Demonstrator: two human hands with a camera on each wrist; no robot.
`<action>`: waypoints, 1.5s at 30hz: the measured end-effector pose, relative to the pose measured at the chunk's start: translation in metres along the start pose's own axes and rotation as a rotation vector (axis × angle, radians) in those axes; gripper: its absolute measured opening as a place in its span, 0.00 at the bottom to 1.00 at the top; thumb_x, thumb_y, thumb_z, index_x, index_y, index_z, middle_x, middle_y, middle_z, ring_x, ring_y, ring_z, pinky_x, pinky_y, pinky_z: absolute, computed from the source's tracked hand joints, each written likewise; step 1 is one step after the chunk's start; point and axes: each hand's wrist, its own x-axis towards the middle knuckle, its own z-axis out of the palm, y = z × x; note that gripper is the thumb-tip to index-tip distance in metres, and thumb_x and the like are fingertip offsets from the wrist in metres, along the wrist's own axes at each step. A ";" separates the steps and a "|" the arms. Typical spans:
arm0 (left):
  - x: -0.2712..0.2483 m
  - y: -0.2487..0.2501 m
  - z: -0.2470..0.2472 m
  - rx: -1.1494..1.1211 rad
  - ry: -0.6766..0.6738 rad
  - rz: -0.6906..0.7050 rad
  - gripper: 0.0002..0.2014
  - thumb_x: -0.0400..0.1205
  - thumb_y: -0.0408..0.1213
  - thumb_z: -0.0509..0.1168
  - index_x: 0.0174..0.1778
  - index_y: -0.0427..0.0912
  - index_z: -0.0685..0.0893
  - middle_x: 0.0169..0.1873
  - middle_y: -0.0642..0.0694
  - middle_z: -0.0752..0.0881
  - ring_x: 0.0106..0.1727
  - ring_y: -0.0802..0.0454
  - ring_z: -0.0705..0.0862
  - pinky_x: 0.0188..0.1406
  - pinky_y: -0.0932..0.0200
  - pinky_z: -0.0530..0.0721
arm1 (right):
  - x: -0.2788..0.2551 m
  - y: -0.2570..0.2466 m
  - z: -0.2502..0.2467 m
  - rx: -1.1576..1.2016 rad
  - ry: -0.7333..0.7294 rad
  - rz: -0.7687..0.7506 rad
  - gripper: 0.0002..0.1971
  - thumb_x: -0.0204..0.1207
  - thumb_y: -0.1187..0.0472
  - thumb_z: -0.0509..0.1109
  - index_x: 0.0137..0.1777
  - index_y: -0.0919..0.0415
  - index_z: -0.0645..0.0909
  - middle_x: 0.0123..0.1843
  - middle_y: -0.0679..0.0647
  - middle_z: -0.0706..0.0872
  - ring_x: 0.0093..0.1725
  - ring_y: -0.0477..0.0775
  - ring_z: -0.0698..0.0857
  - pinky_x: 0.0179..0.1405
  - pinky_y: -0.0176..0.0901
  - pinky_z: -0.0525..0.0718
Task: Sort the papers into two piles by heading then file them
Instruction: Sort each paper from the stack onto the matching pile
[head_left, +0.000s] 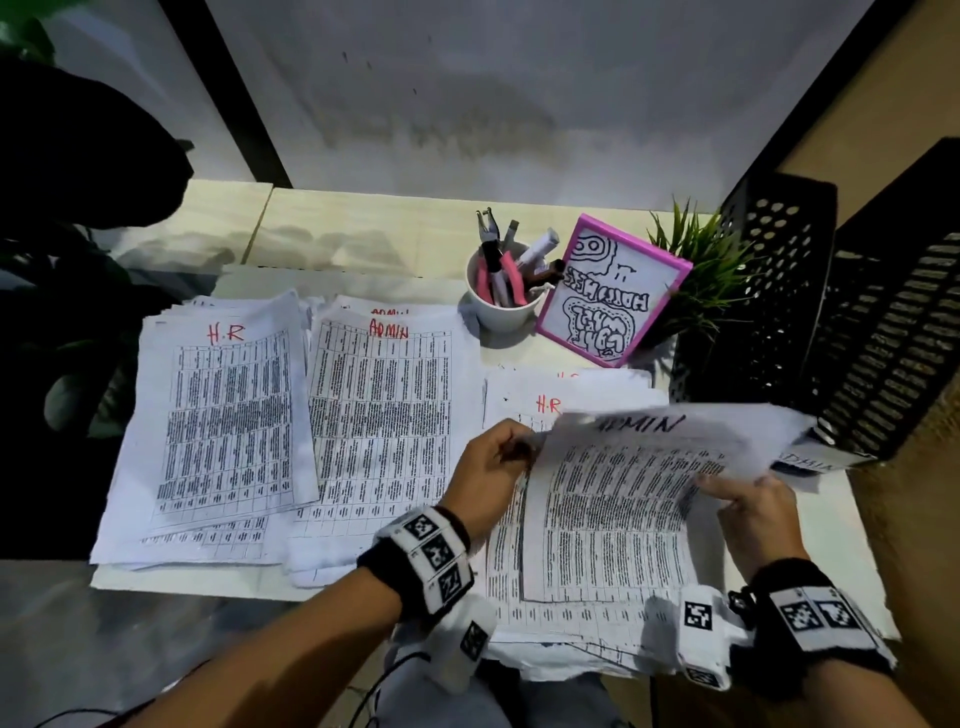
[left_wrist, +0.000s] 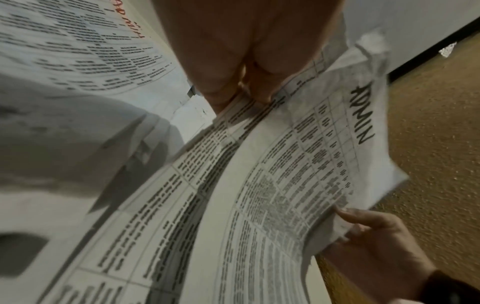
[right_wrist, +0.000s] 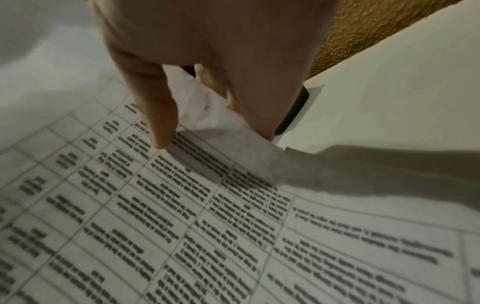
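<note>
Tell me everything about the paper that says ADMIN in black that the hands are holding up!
The ADMIN sheet is thin white paper, a bit wrinkled, printed with a table of tiny dark text; ADMIN is handwritten in black on top. It curves, its far end lifted above the unsorted stack. The left hand pinches its left edge, the right hand its right edge.

Both forearms bare; no sleeves seen in head view. Left hand (head_left: 488, 467) and right hand (head_left: 753, 514) uncovered, no gloves or rings made out. Black wristband (head_left: 384, 577) worn on left wrist, white band (head_left: 434, 551) of square black-and-white coded tags strapped over it. White camera block (head_left: 465, 644) hung beneath, tagged, thin black cable (head_left: 384, 675) trailed from it. Right wrist fitted alike: black band, tag strip (head_left: 818, 616), white tagged block (head_left: 701, 639).
</note>
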 end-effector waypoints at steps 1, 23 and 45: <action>-0.005 -0.001 -0.002 -0.017 -0.026 -0.018 0.23 0.79 0.17 0.58 0.32 0.51 0.84 0.43 0.42 0.87 0.45 0.52 0.81 0.45 0.60 0.77 | -0.001 0.000 0.001 0.039 -0.003 0.024 0.15 0.67 0.82 0.66 0.36 0.61 0.84 0.31 0.49 0.87 0.27 0.40 0.86 0.27 0.28 0.83; 0.000 0.046 -0.098 0.156 0.535 0.193 0.22 0.77 0.31 0.70 0.56 0.48 0.64 0.47 0.53 0.77 0.45 0.54 0.79 0.46 0.52 0.81 | 0.025 -0.023 0.056 -0.301 0.002 0.012 0.16 0.70 0.55 0.78 0.52 0.64 0.83 0.41 0.59 0.86 0.33 0.51 0.85 0.32 0.39 0.83; 0.022 0.003 -0.161 0.801 0.642 0.284 0.18 0.74 0.21 0.63 0.59 0.39 0.80 0.72 0.40 0.71 0.69 0.42 0.73 0.65 0.50 0.76 | 0.023 0.019 0.071 -0.952 0.269 0.283 0.31 0.64 0.62 0.83 0.63 0.72 0.75 0.63 0.71 0.80 0.63 0.69 0.80 0.55 0.53 0.79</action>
